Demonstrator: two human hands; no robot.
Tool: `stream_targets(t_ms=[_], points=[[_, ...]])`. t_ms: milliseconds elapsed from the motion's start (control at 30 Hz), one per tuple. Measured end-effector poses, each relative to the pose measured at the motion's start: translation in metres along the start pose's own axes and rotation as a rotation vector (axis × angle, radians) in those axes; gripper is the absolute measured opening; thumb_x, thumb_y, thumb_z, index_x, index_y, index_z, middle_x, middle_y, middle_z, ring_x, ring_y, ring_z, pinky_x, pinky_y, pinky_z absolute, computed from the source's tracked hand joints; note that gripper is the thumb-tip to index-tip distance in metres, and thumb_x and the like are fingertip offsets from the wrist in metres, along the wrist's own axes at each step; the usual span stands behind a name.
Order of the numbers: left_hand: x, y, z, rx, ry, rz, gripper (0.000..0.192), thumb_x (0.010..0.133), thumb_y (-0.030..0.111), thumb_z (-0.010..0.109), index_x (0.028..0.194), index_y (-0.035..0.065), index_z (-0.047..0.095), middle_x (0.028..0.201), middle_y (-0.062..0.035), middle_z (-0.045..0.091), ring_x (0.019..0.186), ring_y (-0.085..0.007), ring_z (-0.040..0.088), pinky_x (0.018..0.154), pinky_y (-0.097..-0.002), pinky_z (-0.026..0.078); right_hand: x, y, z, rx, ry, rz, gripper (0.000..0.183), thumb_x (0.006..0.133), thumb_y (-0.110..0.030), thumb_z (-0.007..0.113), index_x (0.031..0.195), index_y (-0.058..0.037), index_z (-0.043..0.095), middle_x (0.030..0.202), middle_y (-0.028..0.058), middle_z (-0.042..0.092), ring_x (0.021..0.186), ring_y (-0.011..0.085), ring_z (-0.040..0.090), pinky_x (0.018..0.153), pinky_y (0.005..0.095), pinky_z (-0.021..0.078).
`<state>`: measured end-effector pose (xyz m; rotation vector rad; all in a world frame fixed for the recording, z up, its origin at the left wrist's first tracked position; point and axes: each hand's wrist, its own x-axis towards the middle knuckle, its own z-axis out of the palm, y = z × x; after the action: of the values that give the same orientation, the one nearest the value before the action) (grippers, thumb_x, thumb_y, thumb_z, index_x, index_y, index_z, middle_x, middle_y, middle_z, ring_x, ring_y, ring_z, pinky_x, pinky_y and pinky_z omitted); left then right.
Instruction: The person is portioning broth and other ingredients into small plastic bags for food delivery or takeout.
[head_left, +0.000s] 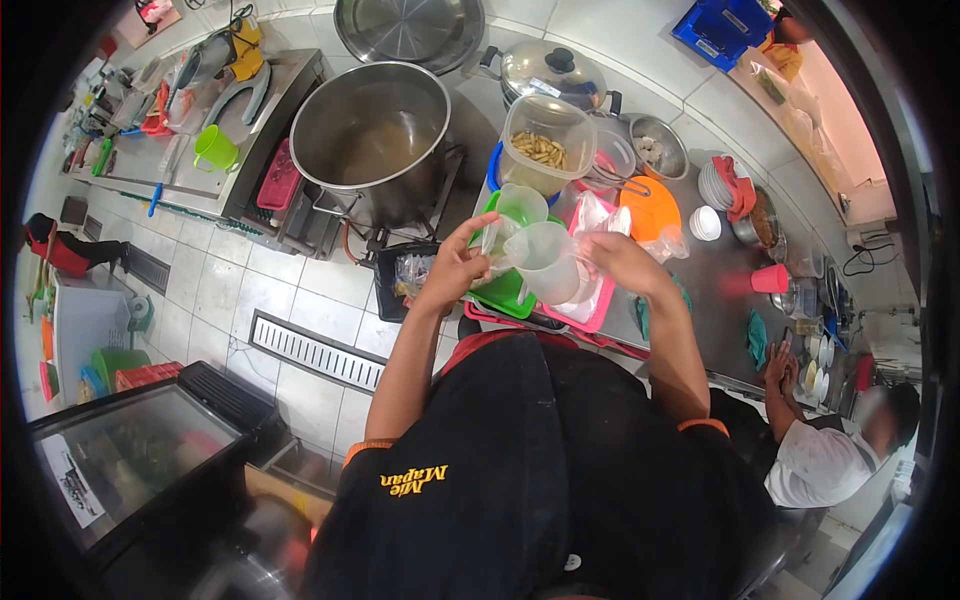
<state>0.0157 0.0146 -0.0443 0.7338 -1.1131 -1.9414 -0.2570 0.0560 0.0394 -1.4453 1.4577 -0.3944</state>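
Note:
My right hand (619, 261) grips the handle of a translucent plastic measuring jug (546, 266), tilted toward my left hand. Between the fingers of my left hand (456, 264) is a piece of thin transparent plastic (493, 244), which looks like a small bag; its contents cannot be made out. The jug's rim is close to this plastic. Below both hands are a green plastic basket (510, 298) and a pink tray (598, 319) with white plastic bags in it. Another translucent cup (523, 202) stands just beyond my left hand.
A large steel stockpot (371, 142) with liquid stands on a stove at the left. Ahead are a plastic tub (547, 142) of yellowish pieces, a lidded pot (553, 71) and an orange lid (649, 206). A co-worker (825, 450) is at the counter to the right.

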Motion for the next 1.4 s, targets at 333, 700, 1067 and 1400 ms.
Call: stream_targets(t_ms=[333, 700, 1067, 1400], points=[[0.003, 0.035, 0.005, -0.175, 0.118, -0.011, 0.066, 0.075, -0.011, 0.049, 0.139, 0.006, 0.04, 0.14, -0.0042, 0.044, 0.07, -0.0043, 0.051, 0.058, -0.0172, 0.041, -0.043, 0.062, 0.026, 0.449, 0.105, 0.05, 0.019, 0.097, -0.018, 0.051, 0.093, -0.0021, 0.06, 0.084, -0.0036, 0.058, 0.082, 0.0057, 0.05, 0.077, 0.0243, 0.0412], [-0.024, 0.143, 0.029, 0.149, 0.108, 0.102, 0.064, 0.073, -0.011, 0.05, 0.136, 0.0006, 0.043, 0.134, -0.0078, 0.048, 0.066, -0.0021, 0.05, 0.054, -0.0159, 0.041, 0.025, 0.08, 0.104, -0.109, 0.193, -0.019, 0.018, 0.088, -0.02, 0.061, 0.101, -0.0089, 0.068, 0.082, 0.0054, 0.068, 0.075, 0.0204, 0.063, 0.075, 0.0359, 0.0441], [-0.027, 0.165, 0.086, 0.226, -0.083, -0.054, 0.062, 0.07, -0.014, 0.049, 0.131, -0.003, 0.046, 0.128, -0.01, 0.053, 0.066, -0.0041, 0.054, 0.056, -0.0193, 0.047, -0.045, 0.033, 0.033, 0.238, 0.402, -0.075, 0.021, 0.09, -0.02, 0.058, 0.102, -0.0046, 0.067, 0.094, 0.0083, 0.068, 0.091, 0.0158, 0.062, 0.084, 0.0342, 0.0441], [0.028, 0.063, 0.203, 0.198, -0.467, -0.258, 0.059, 0.071, -0.01, 0.048, 0.129, 0.0016, 0.051, 0.097, -0.0029, 0.063, 0.063, -0.0026, 0.052, 0.055, -0.0176, 0.043, -0.163, 0.021, -0.053, 0.229, 0.344, -0.038, 0.02, 0.085, -0.019, 0.067, 0.091, 0.0002, 0.064, 0.076, 0.0027, 0.062, 0.067, 0.007, 0.052, 0.062, 0.0253, 0.0433]])
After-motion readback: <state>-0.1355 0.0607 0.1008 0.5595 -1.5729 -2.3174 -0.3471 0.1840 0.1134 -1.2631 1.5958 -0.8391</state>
